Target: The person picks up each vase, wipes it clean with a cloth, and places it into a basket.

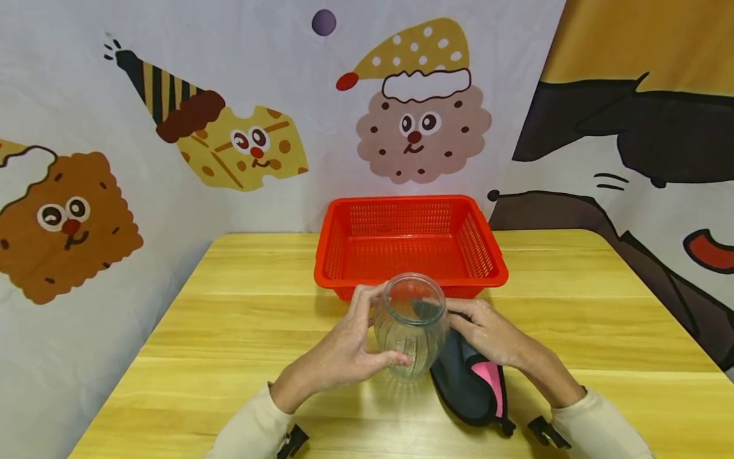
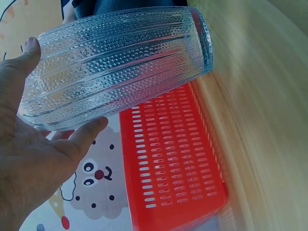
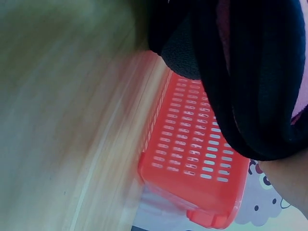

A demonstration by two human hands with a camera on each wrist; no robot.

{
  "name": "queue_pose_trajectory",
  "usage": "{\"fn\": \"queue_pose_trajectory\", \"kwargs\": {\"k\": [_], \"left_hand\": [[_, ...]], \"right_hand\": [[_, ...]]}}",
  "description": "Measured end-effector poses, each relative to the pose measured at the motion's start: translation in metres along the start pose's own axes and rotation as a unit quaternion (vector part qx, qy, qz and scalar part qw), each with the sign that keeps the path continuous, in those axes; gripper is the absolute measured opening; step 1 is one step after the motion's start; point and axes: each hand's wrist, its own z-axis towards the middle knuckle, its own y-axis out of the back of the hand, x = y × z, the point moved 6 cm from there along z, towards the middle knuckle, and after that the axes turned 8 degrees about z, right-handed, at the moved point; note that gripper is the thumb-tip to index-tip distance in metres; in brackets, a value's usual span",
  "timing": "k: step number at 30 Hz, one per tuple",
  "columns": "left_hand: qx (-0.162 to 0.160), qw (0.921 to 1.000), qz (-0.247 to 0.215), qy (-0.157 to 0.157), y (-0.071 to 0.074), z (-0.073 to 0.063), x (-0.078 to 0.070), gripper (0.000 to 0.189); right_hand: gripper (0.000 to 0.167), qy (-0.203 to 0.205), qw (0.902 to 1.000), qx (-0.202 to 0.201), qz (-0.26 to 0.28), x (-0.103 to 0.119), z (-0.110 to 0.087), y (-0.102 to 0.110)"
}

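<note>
A clear ribbed glass vase [image 1: 408, 347] stands mouth up before me, tilted a little, with dotted texture between its ribs. My left hand [image 1: 343, 358] grips its left side, thumb across the front and fingers toward the back. On the vase's right, my right hand [image 1: 487, 328] holds a dark grey oven mitt [image 1: 463, 382] with black edging and pink lining. The mitt hangs down toward me, and a dark tip of it shows through the glass near the rim. In the right wrist view the mitt [image 3: 260, 72] hides most of that hand.
Behind the vase, a red perforated plastic basket [image 1: 355, 282] stands at the far side of the wooden table [image 1: 246, 312]. A cloth with cartoon figures [image 1: 321, 83] hangs behind the table and along its left and right sides.
</note>
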Motion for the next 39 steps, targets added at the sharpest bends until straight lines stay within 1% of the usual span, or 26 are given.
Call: {"fn": "queue_pose_trajectory", "kwargs": {"k": [11,14,19,25,29,33,39], "left_hand": [[0.004,0.9987,-0.039,0.032,-0.0006,-0.0022,0.0026,0.097],[0.004,0.9984,-0.043,0.036,-0.0005,-0.0022,0.0030,0.097],[0.009,0.9983,-0.046,0.034,-0.0019,-0.0021,0.0030,0.096],[0.006,0.9980,-0.056,0.028,-0.0011,-0.0025,0.0021,0.095],[0.009,0.9986,-0.049,0.020,-0.0014,-0.0004,0.0013,0.095],[0.015,0.9988,-0.042,0.018,-0.0010,0.0003,0.0010,0.095],[0.015,0.9988,-0.044,0.015,-0.0018,0.0008,0.0006,0.096]], "right_hand": [[0.037,-0.004,0.9999,0.008,-0.013,0.0005,-0.0001,-0.0027],[0.037,-0.007,0.9998,0.009,-0.018,0.0006,0.0002,-0.0021],[0.036,-0.018,0.9995,0.012,-0.022,-0.0010,-0.0019,-0.0025],[0.035,-0.004,0.9997,0.007,-0.024,-0.0017,-0.0013,-0.0023],[0.035,-0.009,0.9998,0.005,-0.017,-0.0029,-0.0021,-0.0012],[0.034,-0.005,0.9998,0.008,-0.016,-0.0034,-0.0026,-0.0016],[0.032,-0.010,0.9997,0.016,-0.015,-0.0044,-0.0030,-0.0028]]}}
